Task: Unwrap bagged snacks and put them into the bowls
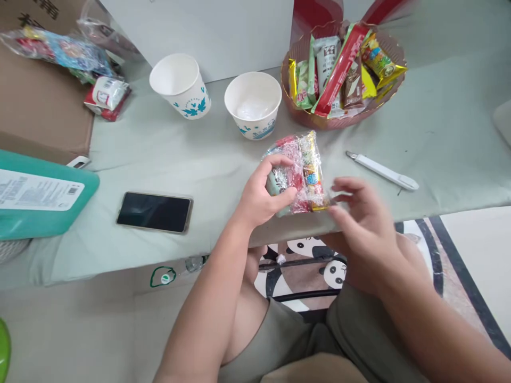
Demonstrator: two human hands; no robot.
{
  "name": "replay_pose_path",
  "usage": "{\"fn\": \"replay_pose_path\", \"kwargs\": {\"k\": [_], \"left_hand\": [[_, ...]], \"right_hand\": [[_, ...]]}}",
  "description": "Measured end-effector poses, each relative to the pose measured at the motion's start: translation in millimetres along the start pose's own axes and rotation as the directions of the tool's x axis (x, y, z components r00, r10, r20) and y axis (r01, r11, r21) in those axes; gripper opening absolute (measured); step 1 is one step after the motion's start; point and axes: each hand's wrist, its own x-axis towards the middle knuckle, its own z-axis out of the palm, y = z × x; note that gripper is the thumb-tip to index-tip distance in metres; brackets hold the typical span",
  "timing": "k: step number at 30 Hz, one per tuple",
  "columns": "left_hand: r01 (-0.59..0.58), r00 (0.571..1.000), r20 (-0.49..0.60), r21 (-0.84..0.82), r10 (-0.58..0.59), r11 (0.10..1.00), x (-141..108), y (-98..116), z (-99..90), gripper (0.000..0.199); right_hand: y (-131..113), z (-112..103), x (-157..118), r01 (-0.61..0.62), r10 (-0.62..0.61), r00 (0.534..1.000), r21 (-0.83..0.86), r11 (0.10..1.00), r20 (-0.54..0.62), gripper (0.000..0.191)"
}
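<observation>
Cloth (215,170) beneath, left grip (260,196) pinches snack packet (312,173), long axis forward; right grip (365,221) parted.

The single head-worn camera looks forward and down, close over the table (217,165) and lap (275,330)

A packet (312,178) is held by the left hand (260,192), with the right hand (367,221) poised near its edge. Cups (256,127) and a bowl (333,121) are set behind.

draped table (451,165), pale floor (80,330), panda mat (305,277), seemingly a white panel (223,32)
</observation>
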Motion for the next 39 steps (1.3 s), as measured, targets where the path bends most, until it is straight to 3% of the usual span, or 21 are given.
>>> {"fn": "replay_pose_path", "kwargs": {"k": [2, 4, 7, 11, 14, 16, 17, 19, 22, 27, 34, 39], "left_hand": [[-0.021, 1.000, 0.001, 0.069, 0.021, 0.997, 1.5, -0.8, 1.2, 0.035], [-0.031, 0.999, 0.017, 0.110, 0.030, 0.993, 2.3, -0.8, 3.3, 0.035], [-0.010, 0.999, 0.047, 0.148, 0.003, 0.989, 2.4, 0.1, 6.2, 0.034], [0.061, 0.998, 0.014, 0.177, -0.064, 0.982, 1.5, 0.4, 8.4, 0.036], [0.125, 0.992, 0.003, 0.192, -0.127, 0.974, 0.9, 1.3, 9.7, 0.040], [0.134, 0.990, 0.010, 0.192, -0.138, 0.972, 0.9, 2.8, 10.4, 0.040], [0.130, 0.991, 0.014, 0.192, -0.136, 0.973, 1.0, 3.6, 10.6, 0.040], [0.119, 0.992, 0.015, 0.195, -0.124, 0.974, 1.5, 4.8, 10.6, 0.039], [0.109, 0.993, 0.021, 0.176, -0.114, 0.978, 2.0, 5.2, 9.5, 0.038], [0.115, 0.991, 0.049, 0.165, -0.125, 0.980, 1.4, 5.0, 8.0, 0.037], [0.065, 0.995, 0.061, 0.159, -0.076, 0.985, 0.1, 7.1, 8.6, 0.031], [0.109, 0.992, 0.042, 0.172, -0.117, 0.979, 0.3, 6.4, 9.0, 0.033]], "right_hand": [[15.8, -25.2, 12.5, 0.108, -0.161, 0.978, -0.340, 0.934, -0.131, 0.027], [33.0, -48.0, 26.1, 0.094, -0.248, 0.950, -0.580, 0.809, -0.191, 0.034], [53.1, -69.9, 42.7, -0.031, -0.093, 0.987, -0.712, 0.702, -0.135, 0.048], [53.6, -72.7, 48.8, -0.140, 0.129, 0.989, -0.770, 0.623, -0.075, 0.037], [31.6, -60.8, 39.7, -0.230, 0.219, 0.971, -0.640, 0.733, -0.099, 0.026], [10.1, -48.7, 29.1, -0.341, 0.355, 0.934, -0.367, 0.866, -0.030, 0.022], [-1.3, -42.0, 23.5, -0.414, 0.429, 0.901, -0.179, 0.893, 0.060, 0.022], [-22.9, -28.0, 14.3, -0.540, 0.496, 0.828, 0.136, 0.830, 0.262, 0.023], [-45.3, -8.7, 9.8, -0.591, 0.464, 0.796, 0.334, 0.734, 0.389, 0.019], [-49.3, 10.8, 19.6, -0.620, 0.467, 0.776, 0.376, 0.688, 0.425, 0.017], [-46.1, 17.7, 20.3, -0.664, 0.531, 0.741, 0.332, 0.669, 0.411, 0.020], [-48.1, 13.5, 13.2, -0.735, 0.620, 0.658, 0.187, 0.651, 0.427, 0.022]]}}
